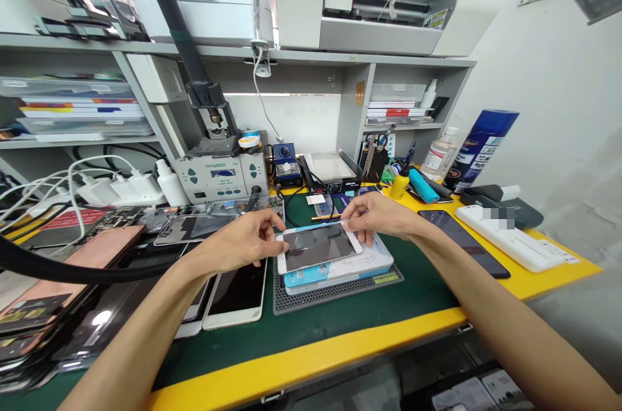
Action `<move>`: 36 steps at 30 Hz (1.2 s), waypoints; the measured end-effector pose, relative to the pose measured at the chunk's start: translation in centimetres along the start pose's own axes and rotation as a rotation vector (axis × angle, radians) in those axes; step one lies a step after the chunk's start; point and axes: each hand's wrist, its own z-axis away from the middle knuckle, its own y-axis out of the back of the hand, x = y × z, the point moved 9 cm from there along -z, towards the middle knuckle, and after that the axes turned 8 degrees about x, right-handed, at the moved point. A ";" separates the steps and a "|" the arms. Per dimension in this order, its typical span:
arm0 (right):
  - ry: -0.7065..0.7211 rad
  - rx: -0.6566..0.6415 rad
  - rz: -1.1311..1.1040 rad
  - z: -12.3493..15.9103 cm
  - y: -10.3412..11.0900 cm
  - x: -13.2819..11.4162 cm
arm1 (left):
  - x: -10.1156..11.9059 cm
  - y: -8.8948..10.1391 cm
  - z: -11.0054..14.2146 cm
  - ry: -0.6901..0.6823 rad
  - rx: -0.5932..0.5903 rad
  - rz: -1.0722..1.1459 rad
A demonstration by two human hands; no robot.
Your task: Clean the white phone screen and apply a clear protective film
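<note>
A white-framed phone screen (pixel 318 247) with a dark glass face is held between my two hands, tilted slightly. My left hand (pixel 255 237) pinches its left end with thumb and fingers. At the opposite end, my right hand (pixel 372 216) grips the upper right corner. Beneath the screen lies a flat blue and white box (pixel 335 273), which rests on a grey perforated mat (pixel 311 302). Whether the screen touches the box I cannot tell. Left of the mat sits a white-framed tablet (pixel 238 294), face up.
Several phones and panels (pixel 92 262) are piled at the left. Behind stand a hot-air rework station (pixel 223 174) and a small heating plate (pixel 330 168). At the right lie a dark tablet (pixel 461 239), a white device (pixel 510 239) and a blue spray can (pixel 481 148).
</note>
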 end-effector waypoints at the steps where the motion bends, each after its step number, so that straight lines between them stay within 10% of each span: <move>1: 0.000 0.002 0.001 0.0 0.0 0.0 | 0.1 0.0 0.0 0.003 0.001 -0.002; 36: 0.014 0.050 0.087 0.0 0.2 0.1 | 0.1 0.0 0.0 0.006 -0.001 0.030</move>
